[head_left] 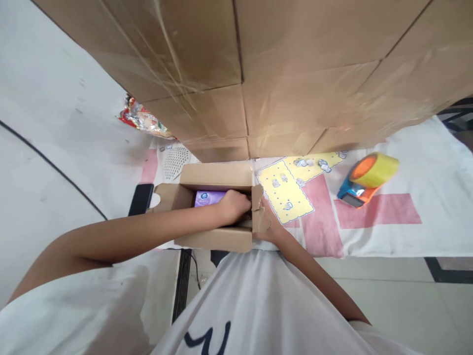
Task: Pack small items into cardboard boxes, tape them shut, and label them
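Note:
A small open cardboard box (pixel 218 175) sits at the near edge of a cloth-covered table. A purple packet (pixel 207 198) lies inside it. My left hand (pixel 234 206) reaches into the box, fingers curled down beside the packet; what it grips is hidden. My right hand (pixel 272 230) is mostly hidden behind the box's torn right flap (pixel 260 217) and holds the box at that corner.
A wall of large taped cartons (pixel 281 74) stands right behind the small box. A tape dispenser (pixel 364 180) with a yellow roll lies to the right on the white, pink and yellow cloth (pixel 369 222). A crinkly snack wrapper (pixel 142 118) lies at the back left, a black phone (pixel 141 198) left of the box.

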### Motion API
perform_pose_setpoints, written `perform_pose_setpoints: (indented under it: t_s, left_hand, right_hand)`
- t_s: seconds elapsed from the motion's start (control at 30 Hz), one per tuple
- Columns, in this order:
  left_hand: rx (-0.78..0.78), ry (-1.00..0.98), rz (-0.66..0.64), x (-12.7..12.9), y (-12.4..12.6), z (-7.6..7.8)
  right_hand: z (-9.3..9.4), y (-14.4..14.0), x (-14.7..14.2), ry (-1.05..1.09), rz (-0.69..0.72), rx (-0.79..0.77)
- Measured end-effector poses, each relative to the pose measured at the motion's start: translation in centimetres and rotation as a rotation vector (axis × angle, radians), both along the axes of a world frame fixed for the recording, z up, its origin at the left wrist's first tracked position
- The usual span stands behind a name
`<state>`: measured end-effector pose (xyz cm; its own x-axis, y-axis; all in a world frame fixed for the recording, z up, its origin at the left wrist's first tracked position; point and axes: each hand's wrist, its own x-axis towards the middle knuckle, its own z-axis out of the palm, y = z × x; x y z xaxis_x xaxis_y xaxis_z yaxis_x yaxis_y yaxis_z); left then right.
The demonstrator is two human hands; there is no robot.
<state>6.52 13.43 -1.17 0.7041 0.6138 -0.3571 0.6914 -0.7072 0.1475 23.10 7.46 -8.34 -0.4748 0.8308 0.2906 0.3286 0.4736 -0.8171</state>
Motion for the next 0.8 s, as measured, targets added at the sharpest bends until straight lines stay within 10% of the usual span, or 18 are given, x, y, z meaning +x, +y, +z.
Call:
perform_pose_setpoints:
  t_s: [0.8]
  left_hand:
    - [-0.017,0.145,0.078,0.4,-1.1,-0.6]
  right_hand:
    - [0.1,0.2,-0.1,-0.108,0.028,0.004]
